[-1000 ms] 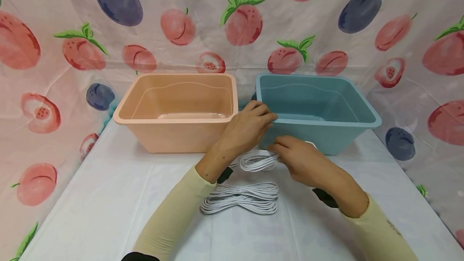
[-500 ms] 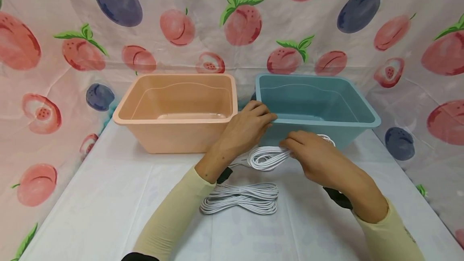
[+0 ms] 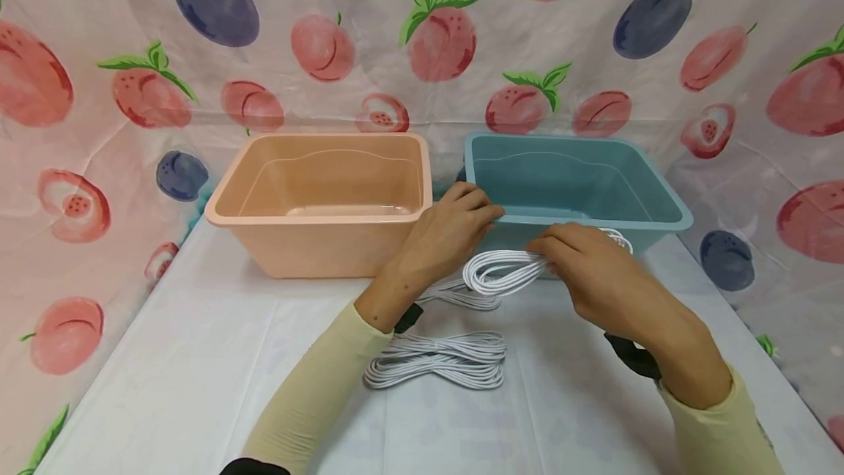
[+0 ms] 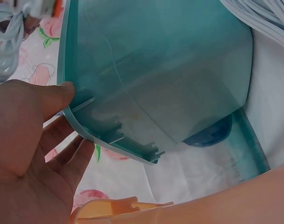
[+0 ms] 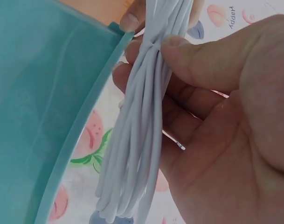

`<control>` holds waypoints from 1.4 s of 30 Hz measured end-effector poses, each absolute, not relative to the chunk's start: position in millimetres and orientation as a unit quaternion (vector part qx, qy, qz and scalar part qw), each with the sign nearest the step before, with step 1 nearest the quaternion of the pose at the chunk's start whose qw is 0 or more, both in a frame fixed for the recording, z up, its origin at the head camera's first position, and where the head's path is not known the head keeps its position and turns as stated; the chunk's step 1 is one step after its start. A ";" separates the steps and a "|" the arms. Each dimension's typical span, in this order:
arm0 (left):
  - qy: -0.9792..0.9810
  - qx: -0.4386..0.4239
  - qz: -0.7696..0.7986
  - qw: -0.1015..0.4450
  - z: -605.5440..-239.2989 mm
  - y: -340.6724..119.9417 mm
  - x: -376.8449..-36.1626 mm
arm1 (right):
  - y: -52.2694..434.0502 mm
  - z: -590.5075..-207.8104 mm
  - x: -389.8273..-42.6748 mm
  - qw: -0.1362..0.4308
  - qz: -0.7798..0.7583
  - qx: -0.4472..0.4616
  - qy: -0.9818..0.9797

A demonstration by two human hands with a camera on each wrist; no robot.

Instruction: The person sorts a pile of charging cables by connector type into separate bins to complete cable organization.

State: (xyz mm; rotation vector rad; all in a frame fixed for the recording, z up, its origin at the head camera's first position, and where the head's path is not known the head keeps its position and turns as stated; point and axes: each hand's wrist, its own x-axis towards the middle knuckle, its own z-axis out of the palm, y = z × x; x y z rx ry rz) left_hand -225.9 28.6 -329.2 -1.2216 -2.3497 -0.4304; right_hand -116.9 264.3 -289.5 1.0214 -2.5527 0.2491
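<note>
The right hand [image 3: 593, 270] pinches the soft, light white cord bundle [image 3: 504, 272] at its middle, while the left hand [image 3: 448, 237] grips the blue tub [image 3: 659, 222] rim.

The table [image 3: 165, 358] is covered by a plain white cloth. A backdrop sheet [image 3: 92, 13] printed with pink peaches, blue plums and green leaves is hung behind and at both sides. Even, diffuse lighting is provided.

Left hand [image 3: 448, 237] reaches forward, fingers curled at the front, thumb pressed flat, forearm angled in from lower left. Right hand [image 3: 596, 277] raised, palm down, thumb and fingers [image 5: 202, 65] pinched tight in a grip, wrist bent, forearm coming from lower right. Both sleeves cream.
</note>
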 end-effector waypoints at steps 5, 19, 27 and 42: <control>-0.853 -0.444 -0.154 0.226 -328.1 29.1 -224.7 | 270.5 -285.2 -115.7 0.196 0.103 0.345 -0.912; -0.857 -0.437 -0.158 0.221 -327.4 31.8 -221.7 | 286.9 -282.3 -125.2 0.262 0.131 0.352 -0.889; -0.858 -0.433 -0.162 0.224 -327.3 31.6 -218.5 | 295.4 -282.0 -129.1 0.284 0.155 0.328 -0.887; -0.863 -0.426 -0.156 0.222 -326.5 34.1 -214.7 | 311.4 -288.3 -144.4 0.342 0.187 0.302 -0.870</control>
